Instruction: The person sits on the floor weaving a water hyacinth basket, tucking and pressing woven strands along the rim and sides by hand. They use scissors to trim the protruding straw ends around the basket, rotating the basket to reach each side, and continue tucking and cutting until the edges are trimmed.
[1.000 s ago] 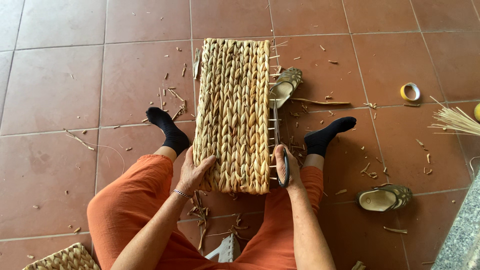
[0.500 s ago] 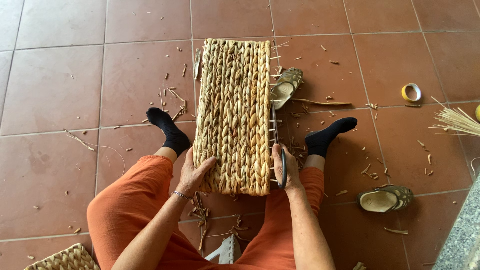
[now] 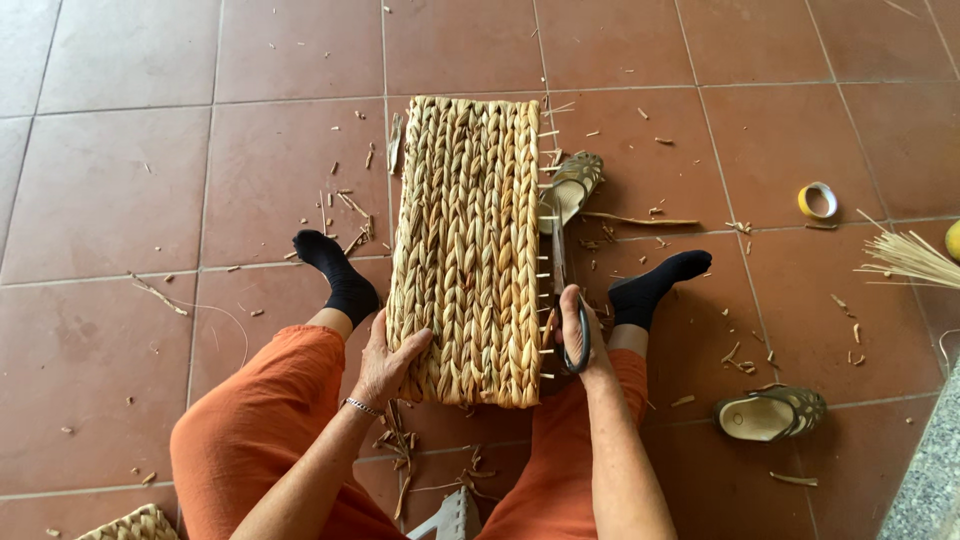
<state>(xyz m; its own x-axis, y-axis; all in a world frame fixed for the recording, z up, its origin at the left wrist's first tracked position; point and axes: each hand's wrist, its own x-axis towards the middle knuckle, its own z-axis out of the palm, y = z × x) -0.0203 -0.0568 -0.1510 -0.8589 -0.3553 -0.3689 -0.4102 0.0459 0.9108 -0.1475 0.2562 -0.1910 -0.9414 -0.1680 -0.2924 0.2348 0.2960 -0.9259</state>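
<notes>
Scissors sit clamped in right hand, blades along the woven panel edge. Left hand fingers curl closed on the panel's lower left edge. 2 sandals lie on the tiled floor.

Second woven piece cut off bottom-left.

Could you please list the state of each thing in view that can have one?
Woven panel: lying flat between the legs, stub ends sticking out along its right edge.
Left hand: gripping the panel's near left edge.
Right hand: holding scissors.
Scissors: blades along the right edge; open or shut unclear.
Tape roll: lying flat.
Near sandal: off the foot, upright.
</notes>
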